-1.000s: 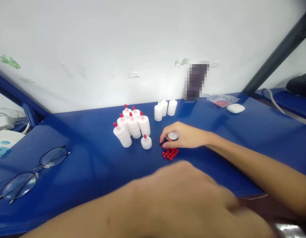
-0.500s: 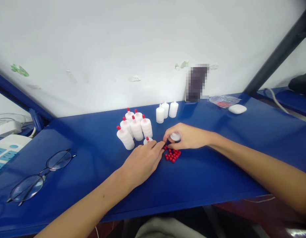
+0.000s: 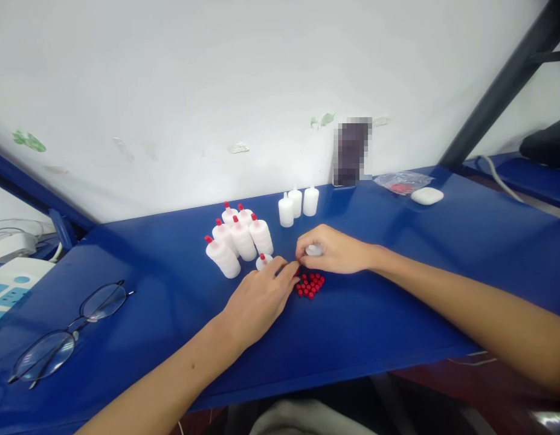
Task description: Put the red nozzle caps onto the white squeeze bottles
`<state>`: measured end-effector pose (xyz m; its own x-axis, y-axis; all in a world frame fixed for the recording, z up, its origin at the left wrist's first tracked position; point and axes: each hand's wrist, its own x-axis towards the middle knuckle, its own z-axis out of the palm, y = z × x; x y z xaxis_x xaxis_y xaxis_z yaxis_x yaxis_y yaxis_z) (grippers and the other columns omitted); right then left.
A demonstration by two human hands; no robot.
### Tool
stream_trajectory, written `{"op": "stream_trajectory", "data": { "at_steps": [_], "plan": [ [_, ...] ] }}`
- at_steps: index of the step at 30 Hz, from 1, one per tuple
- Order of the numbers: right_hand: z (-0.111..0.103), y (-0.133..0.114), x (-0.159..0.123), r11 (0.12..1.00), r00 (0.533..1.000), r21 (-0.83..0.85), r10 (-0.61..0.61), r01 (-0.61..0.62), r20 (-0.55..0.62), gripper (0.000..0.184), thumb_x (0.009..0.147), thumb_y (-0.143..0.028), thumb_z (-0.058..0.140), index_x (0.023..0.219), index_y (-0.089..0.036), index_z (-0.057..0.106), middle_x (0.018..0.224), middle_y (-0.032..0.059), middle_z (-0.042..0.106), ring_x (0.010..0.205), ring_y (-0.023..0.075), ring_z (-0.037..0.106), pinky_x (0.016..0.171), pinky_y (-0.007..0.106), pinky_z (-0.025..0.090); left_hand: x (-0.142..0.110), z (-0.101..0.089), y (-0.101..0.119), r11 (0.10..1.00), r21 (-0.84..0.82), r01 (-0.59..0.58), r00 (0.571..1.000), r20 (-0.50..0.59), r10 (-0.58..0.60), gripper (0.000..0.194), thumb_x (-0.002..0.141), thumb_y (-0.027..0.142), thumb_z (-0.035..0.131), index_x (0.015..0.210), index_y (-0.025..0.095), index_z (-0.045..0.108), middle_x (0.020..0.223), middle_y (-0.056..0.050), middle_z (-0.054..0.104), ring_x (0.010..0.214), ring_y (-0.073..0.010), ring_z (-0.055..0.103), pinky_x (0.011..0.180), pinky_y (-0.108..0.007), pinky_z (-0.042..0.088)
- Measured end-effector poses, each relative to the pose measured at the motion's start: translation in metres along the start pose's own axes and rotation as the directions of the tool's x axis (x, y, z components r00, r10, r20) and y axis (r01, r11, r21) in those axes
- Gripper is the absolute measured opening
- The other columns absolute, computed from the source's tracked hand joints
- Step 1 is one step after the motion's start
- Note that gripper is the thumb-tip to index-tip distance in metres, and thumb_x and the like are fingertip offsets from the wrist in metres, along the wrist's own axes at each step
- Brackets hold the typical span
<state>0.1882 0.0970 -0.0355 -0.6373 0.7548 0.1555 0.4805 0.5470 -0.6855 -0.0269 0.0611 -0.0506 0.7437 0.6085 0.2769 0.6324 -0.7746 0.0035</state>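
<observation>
My right hand curls around a small white bottle that shows a bare nozzle; its thumb and index finger are pinched close together. My left hand has its fingers bent, and their tips meet the right fingertips above the pile of red caps. What the left fingertips grip is hidden, though some red shows beside them. Just behind the left hand is a red-capped bottle, its lower part covered. Several more white bottles with red caps stand grouped to the left.
Three uncapped white bottles stand near the wall on the blue table. A pixelated dark rectangle leans there. Farther right are a clear bag with red pieces and a white rounded object. Eyeglasses lie at left.
My right thumb and index finger have drawn closer together, covering more of the bottle. The left hand stays at the red caps. The whole view has shifted slightly.
</observation>
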Motion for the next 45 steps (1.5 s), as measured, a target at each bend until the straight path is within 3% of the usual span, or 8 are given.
{"op": "stream_trajectory", "data": {
  "at_steps": [6,10,13,16,19,22,29,45],
  "plan": [
    [0.004,0.000,0.001,0.997,0.979,0.068,0.055,-0.042,-0.198,0.018,0.080,-0.025,0.053,0.066,-0.015,0.059,0.061,-0.0025,0.055,0.060,0.0112,0.047,0.059,0.025,0.034,0.000,0.002,-0.003,0.997,-0.041,-0.064,0.998,-0.009,0.064,0.026,0.100,0.015,0.043,0.120,0.014,0.060,0.106,-0.008,0.066,0.081,-0.0188,0.069,0.067,-0.030,0.061],
    [0.003,0.001,-0.002,0.985,0.978,0.169,0.055,-0.020,-0.202,0.026,0.089,-0.028,0.040,0.068,-0.018,0.050,0.063,-0.0023,0.049,0.060,0.0120,0.045,0.059,0.026,0.033,-0.002,0.004,-0.004,0.995,-0.059,-0.079,0.997,-0.022,0.078,0.026,0.098,0.012,0.044,0.116,0.015,0.061,0.106,-0.007,0.067,0.083,-0.0193,0.070,0.070,-0.032,0.061],
    [0.004,0.000,-0.002,0.992,0.981,0.126,0.055,-0.031,-0.187,0.027,0.093,-0.026,0.035,0.071,-0.018,0.049,0.064,-0.0024,0.049,0.061,0.0123,0.045,0.061,0.027,0.033,-0.004,0.004,-0.006,0.994,-0.060,-0.090,0.995,-0.056,0.086,0.023,0.097,0.011,0.045,0.112,0.015,0.063,0.102,-0.006,0.069,0.082,-0.0188,0.070,0.067,-0.029,0.061],
    [0.006,-0.004,-0.002,1.000,0.982,0.027,-0.002,0.007,-0.187,0.031,0.096,-0.027,0.036,0.072,-0.018,0.053,0.072,-0.0004,0.054,0.067,0.0133,0.049,0.066,0.028,0.035,-0.004,0.001,-0.006,0.988,-0.079,-0.131,0.969,-0.221,0.111,0.020,0.097,0.012,0.048,0.110,0.015,0.063,0.100,-0.005,0.070,0.081,-0.0151,0.070,0.068,-0.025,0.060],
    [0.009,-0.010,-0.002,0.997,0.975,0.016,-0.069,0.074,-0.209,0.036,0.099,-0.030,0.034,0.070,-0.017,0.052,0.077,0.0019,0.057,0.072,0.0144,0.051,0.070,0.029,0.036,-0.003,-0.006,-0.005,0.978,-0.108,-0.180,0.871,-0.479,0.108,0.015,0.093,0.012,0.057,0.106,0.017,0.064,0.097,-0.002,0.071,0.081,-0.0110,0.069,0.074,-0.020,0.058],
    [0.012,-0.016,-0.005,0.982,0.969,0.083,-0.148,0.167,-0.200,0.038,0.100,-0.033,0.031,0.070,-0.018,0.049,0.071,0.0008,0.053,0.066,0.0139,0.048,0.067,0.030,0.035,0.000,-0.012,0.000,0.959,-0.204,-0.196,0.811,-0.583,0.041,0.013,0.090,0.010,0.062,0.101,0.017,0.064,0.092,-0.001,0.071,0.079,-0.0101,0.067,0.074,-0.019,0.057],
    [0.019,-0.028,-0.010,0.963,0.965,0.117,-0.230,0.244,-0.124,0.030,0.099,-0.044,0.039,0.085,-0.019,0.048,0.069,-0.0025,0.052,0.062,0.0121,0.046,0.061,0.026,0.034,0.002,-0.010,0.006,0.896,-0.395,-0.204,0.817,-0.573,-0.067,0.012,0.091,0.010,0.058,0.099,0.018,0.063,0.089,-0.002,0.068,0.066,-0.0084,0.061,0.061,-0.019,0.053],
    [0.021,-0.031,-0.012,0.968,0.961,-0.033,-0.249,0.247,-0.121,0.018,0.096,-0.036,0.042,0.092,-0.020,0.049,0.075,0.0002,0.059,0.065,0.0140,0.049,0.062,0.027,0.034,0.000,-0.004,0.003,0.894,-0.370,-0.251,0.844,-0.536,0.015,0.011,0.091,0.011,0.055,0.098,0.018,0.059,0.085,-0.001,0.065,0.064,-0.0084,0.056,0.057,-0.019,0.049]
  ]
}}
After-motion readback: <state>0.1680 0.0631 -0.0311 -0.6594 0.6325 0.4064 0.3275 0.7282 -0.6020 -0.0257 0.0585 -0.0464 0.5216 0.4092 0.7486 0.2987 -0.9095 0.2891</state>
